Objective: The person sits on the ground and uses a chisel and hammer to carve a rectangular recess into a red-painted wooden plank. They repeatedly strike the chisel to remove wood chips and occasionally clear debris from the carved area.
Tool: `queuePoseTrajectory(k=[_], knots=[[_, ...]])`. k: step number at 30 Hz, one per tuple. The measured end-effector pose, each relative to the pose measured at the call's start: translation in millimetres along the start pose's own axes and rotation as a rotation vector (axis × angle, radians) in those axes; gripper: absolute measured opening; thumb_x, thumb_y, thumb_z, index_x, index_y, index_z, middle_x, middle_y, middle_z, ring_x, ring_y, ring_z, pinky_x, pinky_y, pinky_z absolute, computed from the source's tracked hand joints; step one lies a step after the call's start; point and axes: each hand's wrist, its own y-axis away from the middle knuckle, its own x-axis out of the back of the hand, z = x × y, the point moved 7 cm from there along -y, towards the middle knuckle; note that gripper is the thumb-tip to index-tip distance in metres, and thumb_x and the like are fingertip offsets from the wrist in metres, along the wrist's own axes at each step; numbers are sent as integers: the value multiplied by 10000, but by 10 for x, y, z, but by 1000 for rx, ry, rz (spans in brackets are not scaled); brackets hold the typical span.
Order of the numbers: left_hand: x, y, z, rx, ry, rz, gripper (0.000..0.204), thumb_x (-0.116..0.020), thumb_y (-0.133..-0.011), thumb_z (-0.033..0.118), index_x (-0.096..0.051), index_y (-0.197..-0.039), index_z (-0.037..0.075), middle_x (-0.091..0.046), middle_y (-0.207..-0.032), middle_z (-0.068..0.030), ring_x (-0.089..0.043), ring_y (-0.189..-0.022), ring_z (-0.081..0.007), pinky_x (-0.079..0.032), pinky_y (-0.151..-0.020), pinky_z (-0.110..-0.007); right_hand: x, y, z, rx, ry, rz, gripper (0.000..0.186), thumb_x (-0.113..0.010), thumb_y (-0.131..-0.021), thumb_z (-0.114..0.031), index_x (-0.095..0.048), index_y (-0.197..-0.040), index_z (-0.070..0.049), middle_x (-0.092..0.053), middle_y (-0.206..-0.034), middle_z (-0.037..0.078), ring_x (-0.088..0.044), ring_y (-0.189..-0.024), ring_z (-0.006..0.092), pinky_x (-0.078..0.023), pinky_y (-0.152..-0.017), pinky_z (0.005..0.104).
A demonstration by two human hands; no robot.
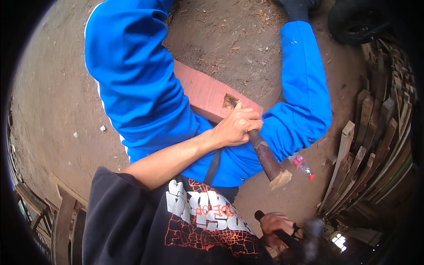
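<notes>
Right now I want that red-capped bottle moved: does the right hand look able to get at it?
Probably not without freeing its grip: the right hand is wrapped around a dark-handled tool, though nothing appears to block the way to the red-capped bottle.

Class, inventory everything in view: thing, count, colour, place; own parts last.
Rectangular wooden beam with hole: 1, reddish, centre
Cylindrical-handled chisel: 1, brown, centre-right
Hammer-like tool: 1, dark, blurred, lower right
Plastic bottle: 1, clear, red-capped, right of chisel
Round tyre: 1, black, upper right
Long wooden planks: many, brown, right, lower left
Wood chips: many, tan, top
Earth ground: 1, brown, underneath
Trouser legs: 2, blue, flanking beam
Printed shirt: 1, black, bottom
Left grip: 1, bare, on chisel
Right grip: 1, bare, on tool
</notes>
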Motion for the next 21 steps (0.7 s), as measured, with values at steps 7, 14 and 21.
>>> queuePoseTrajectory(k=[7,14,21], knots=[[-26,-44,-97,45,-19,-25,168,-640,-656,18,-603,-800,95,-562,-767,-55,-586,-792,-278,-356,-675,-416,257,452,765,-381,135,244,613,-409,-957,-637,-437,-731,-68,-381,-493,4,-346,-390,135,-306,-389,275],[-129,-305,122,89,30,-84,259,-658,-639,66,-598,-891,91,-610,-802,-78,-617,-749,-327,-441,-622,-456,364,86,598,-274,-206,349,629,-313,-967,-665,-385,-754,-78,-367,-539,0,-330,-410,92,-315,-409,257],[-256,-263,295,143,133,-555,316,-711,-652,257,-597,-861,49,-556,-592,-163,-595,-612,-401,-454,-544,-490,520,-125,592,-202,-19,432,585,-648,-847,-597,-442,-855,-50,-415,-554,-16,-395,-411,88,-330,-385,235]])
